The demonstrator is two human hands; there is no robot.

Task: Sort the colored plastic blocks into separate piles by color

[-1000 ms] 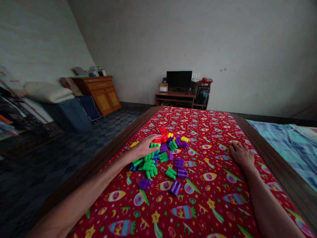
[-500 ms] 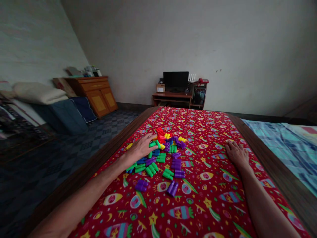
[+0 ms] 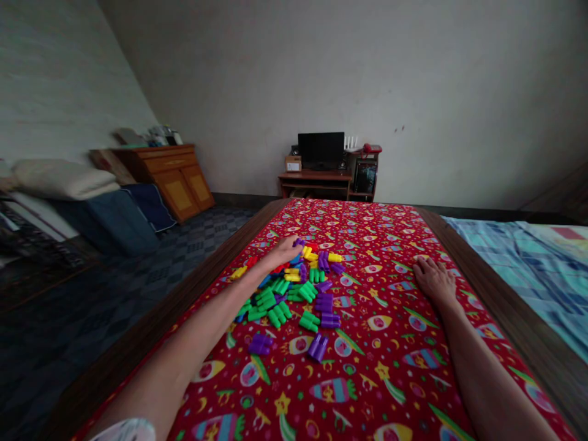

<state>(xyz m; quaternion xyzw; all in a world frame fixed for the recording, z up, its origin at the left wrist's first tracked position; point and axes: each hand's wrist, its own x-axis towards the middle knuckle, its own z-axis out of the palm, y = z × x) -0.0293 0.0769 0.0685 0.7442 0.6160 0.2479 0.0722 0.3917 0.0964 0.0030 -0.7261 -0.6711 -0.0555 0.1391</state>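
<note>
My left hand (image 3: 287, 248) reaches over the far side of a heap of plastic building blocks, its fingers closed on a purple building block (image 3: 299, 242) that shows past the fingertips. Nearer to me lie green blocks (image 3: 278, 315), with yellow blocks (image 3: 293, 275) and some red and blue ones partly hidden under my forearm. Along the right of the heap are several purple blocks (image 3: 324, 302); one purple block (image 3: 318, 348) rests closer to me. My right hand (image 3: 436, 283) lies flat on the red patterned cloth (image 3: 381, 361), fingers stretched out, holding nothing.
Beneath the cloth is a table with dark wooden edges (image 3: 220, 257). A bed with a blue checked sheet (image 3: 514, 263) stands at the right. Further off are a desk with a monitor (image 3: 321, 149), a wooden cabinet (image 3: 179, 184) and a folded blanket (image 3: 64, 177).
My left hand has moved away from me, to the far side of the heap, and closed on a purple block. Green blocks in the middle have shifted. My right hand stays in place.
</note>
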